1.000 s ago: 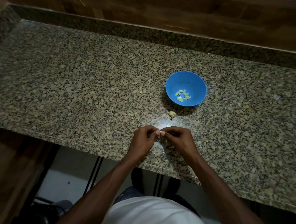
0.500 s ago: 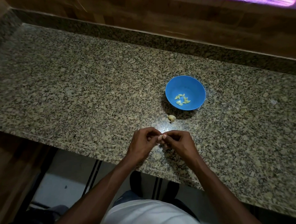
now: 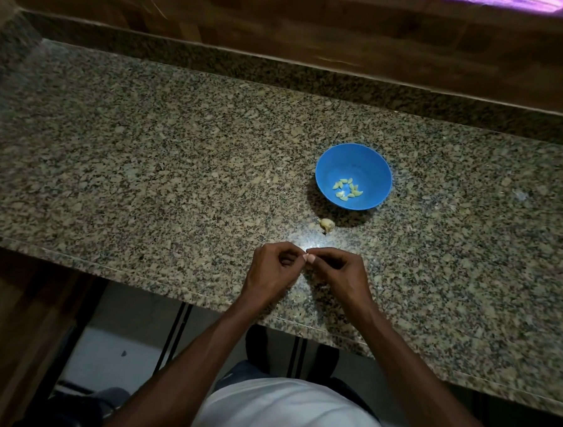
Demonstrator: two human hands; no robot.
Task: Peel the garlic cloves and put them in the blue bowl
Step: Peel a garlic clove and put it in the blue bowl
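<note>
While both hands hang over the near edge of the counter [image 3: 146, 160], the action is all at the fingertips. The left hand [image 3: 272, 271] and right hand [image 3: 342, 273] are curled and meet thumb to thumb, nails touching, just in front of the person's white shirt [image 3: 296, 410]. They look pinched together on something tiny, probably a clove, but honestly it's too small and too hidden between the fingers to see, so I can't tell what's actually in the grip. Both sets of fingers are bent in tight, none straight.

Past the hands, toward the wall, sits the bowl [image 3: 354, 161], blue, upright, on the speckled granite. Inside it, at the bottom, there's a little cluster of peeled cloves [image 3: 347, 189], pale yellow-green, lying loosely in a rough ring. They're all well inside, none on the rim.

Between the bowl and the hands there's a small garlic lump [image 3: 327, 225] lying on the counter by itself, just beside the bowl's near side and in the edge of its shadow, not touching it. It's near the hands but apart from them. Looks like it has skin on it, a bit papery and beige.

A bright glare spot sits on the granite right by the knuckles. Behind the counter runs a granite backsplash [image 3: 313, 74] and then wood panelling [image 3: 348, 30] above it. Lighting is pretty dim overall.
</note>
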